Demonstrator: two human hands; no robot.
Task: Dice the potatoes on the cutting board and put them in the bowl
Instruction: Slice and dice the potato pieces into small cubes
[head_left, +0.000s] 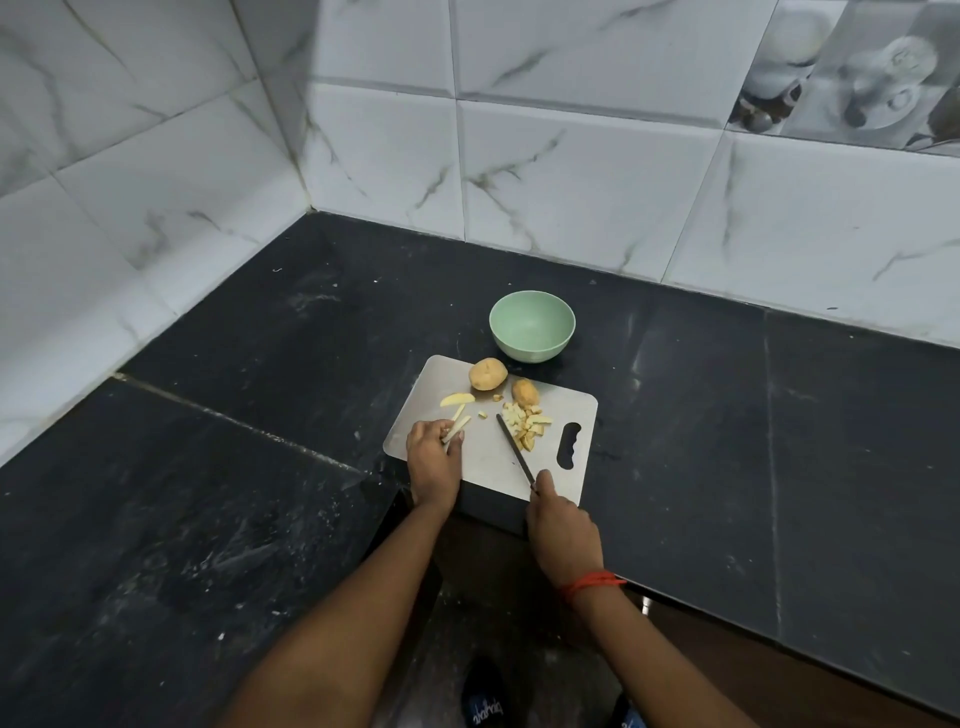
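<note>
A steel cutting board (483, 457) lies on the black counter. At its far edge sit a whole potato (488, 373) and a potato half (525, 392). A pile of diced pieces (527, 423) lies right of the knife blade, and a potato wedge (457, 399) lies to the left. My left hand (434, 460) pinches two potato sticks (457, 423) on the board. My right hand (563, 535) grips the knife (514, 452), whose tip points away beside the diced pile. The green bowl (532, 326) stands empty just beyond the board.
The black stone counter (260, 467) runs into a corner of white marble-tiled walls (571, 156) behind and to the left. The counter's front edge cuts inward near my body, with the floor and my shoes below.
</note>
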